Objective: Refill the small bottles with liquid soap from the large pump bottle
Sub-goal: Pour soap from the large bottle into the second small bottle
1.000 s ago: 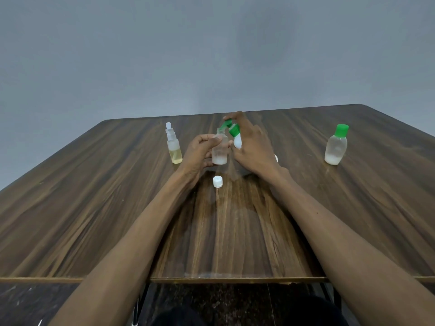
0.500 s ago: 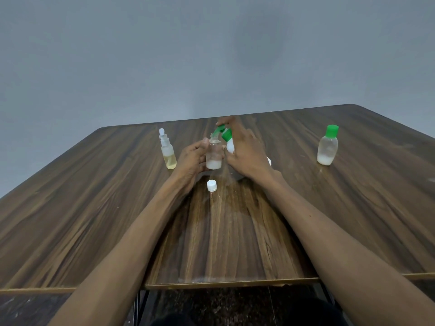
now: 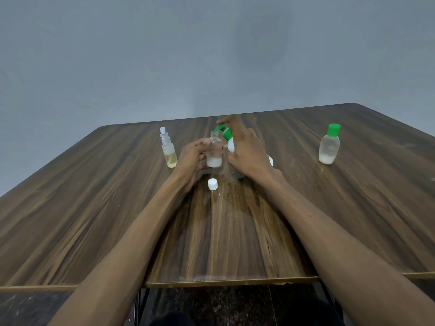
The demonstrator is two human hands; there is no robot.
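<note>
My left hand grips a small clear bottle that stands upright and uncapped on the wooden table, white liquid in its bottom part. My right hand covers the large white pump bottle; its green pump head has its spout right over the small bottle's mouth. The bottle's body is mostly hidden behind my hand. A white cap lies on the table just in front of the small bottle.
A small spray bottle with yellowish liquid stands to the left of my left hand. A small bottle with a green cap and some white liquid stands at the right. The table's front edge runs across the lower part of the view.
The view has shifted slightly. Both hands stay on their bottles, the pump spout still over the small bottle's mouth. The white liquid level looks little changed.
</note>
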